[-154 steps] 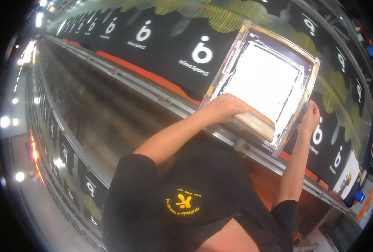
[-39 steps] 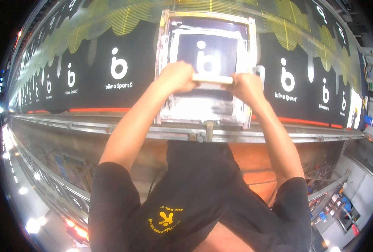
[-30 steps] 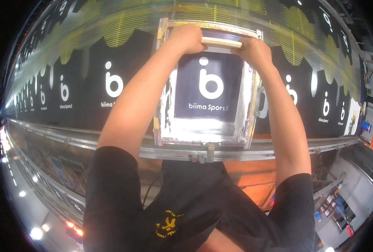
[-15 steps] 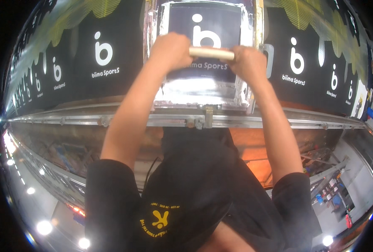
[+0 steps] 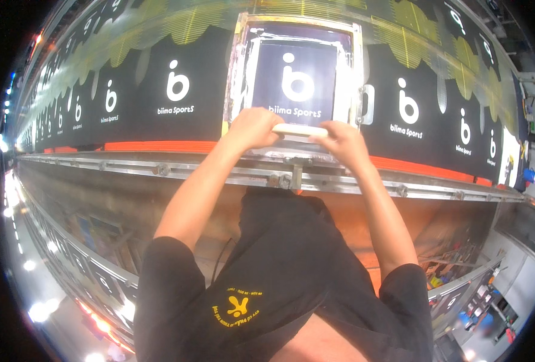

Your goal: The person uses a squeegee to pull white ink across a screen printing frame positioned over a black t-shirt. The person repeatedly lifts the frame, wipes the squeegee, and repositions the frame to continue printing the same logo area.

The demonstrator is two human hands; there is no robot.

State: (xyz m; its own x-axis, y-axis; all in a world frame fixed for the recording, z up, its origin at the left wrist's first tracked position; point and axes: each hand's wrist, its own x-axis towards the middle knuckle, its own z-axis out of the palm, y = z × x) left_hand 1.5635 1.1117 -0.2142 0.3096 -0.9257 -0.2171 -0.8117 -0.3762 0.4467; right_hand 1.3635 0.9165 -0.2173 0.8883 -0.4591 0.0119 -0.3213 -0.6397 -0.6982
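Both my hands grip a pale squeegee handle near the near end of a screen-printing frame [image 5: 236, 78]. My left hand [image 5: 256, 128] is closed around the left end of the squeegee [image 5: 302, 130], and my right hand [image 5: 344, 142] is closed around its right end. The blade is hidden beneath the handle. White ink smears the inside edges of the frame. Through the dark mesh window [image 5: 270, 66] a white logo with lettering shows, just beyond the squeegee. The frame lies over a row of black fabric pieces.
Black fabric pieces [image 5: 153, 114] with the same white print lie along the table on both sides. A metal rail [image 5: 219, 175] with clamps runs along the near edge. A metal bracket [image 5: 368, 104] sticks out on the frame's right. A blue container [image 5: 530, 175] stands far right.
My hands have drawn the squeegee toward me, from across the lower part of the logo to the frame's near end. The view has shifted, showing more of the table's far side.
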